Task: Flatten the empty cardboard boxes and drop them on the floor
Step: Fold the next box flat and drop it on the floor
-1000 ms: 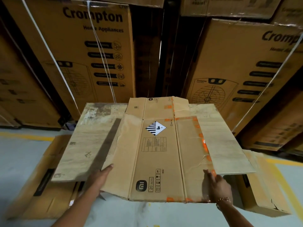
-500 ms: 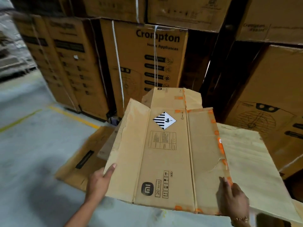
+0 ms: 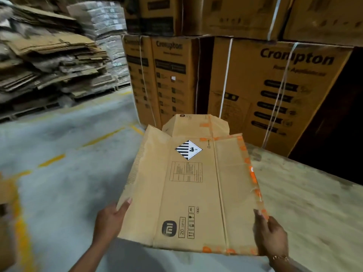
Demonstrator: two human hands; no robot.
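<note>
Both hands pinched the flattened box by its near corners: the left hand clamped the left flap, thumb on top, and the right hand gripped the orange-taped right edge. Beyond the grip, the sheet hung in the air above the concrete floor, its far flaps lifted toward stacked cartons. It looked light but floppy along its creases, so an edge hold on both sides suited it; the torn left flap would likely bend.
</note>
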